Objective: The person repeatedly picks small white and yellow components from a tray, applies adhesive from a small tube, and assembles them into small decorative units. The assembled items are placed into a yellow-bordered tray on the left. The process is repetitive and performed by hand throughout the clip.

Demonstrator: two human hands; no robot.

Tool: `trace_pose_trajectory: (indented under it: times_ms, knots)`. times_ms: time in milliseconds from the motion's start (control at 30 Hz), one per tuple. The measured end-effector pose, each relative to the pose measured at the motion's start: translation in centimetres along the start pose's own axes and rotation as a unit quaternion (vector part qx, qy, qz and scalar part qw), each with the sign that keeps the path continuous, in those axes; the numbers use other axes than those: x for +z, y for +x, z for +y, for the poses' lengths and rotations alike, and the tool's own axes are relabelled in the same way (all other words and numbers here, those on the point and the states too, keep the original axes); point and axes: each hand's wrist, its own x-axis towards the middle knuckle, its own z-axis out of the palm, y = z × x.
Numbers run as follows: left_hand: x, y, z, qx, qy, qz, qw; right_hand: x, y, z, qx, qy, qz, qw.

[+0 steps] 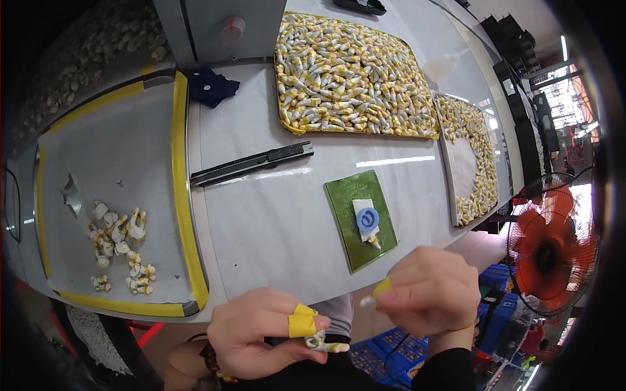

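Pinching a piece jutting rightward, left hand faces right hand gripping white bit.

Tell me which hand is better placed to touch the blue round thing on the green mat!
Probably the right hand: it looks nearer the blue round thing on the green mat. The left hand is farther off, holding a small white-and-yellow piece. The right pinches a small whitish thing.
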Motion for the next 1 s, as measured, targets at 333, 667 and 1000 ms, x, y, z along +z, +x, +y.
trace_pose_trajectory:
  times_ms: [333, 667, 1000]
  knots:
    - [0.2, 0.9, 0.3, 0.115, 0.114, -0.023, 0.987, 1.8, 0.2, -2.5, 0.091, 0.067, -0.002, 0.994]
    - [-0.2, 1.8, 1.1, 0.169, 0.157, -0.060, 0.971, 1.9, 0.8, -2.1, 0.065, 0.134, -0.037, 0.988]
    - [-0.9, 2.9, 1.8, 0.066, 0.208, -0.230, 0.948, 2.4, 0.5, -2.1, 0.060, 0.110, -0.012, 0.992]
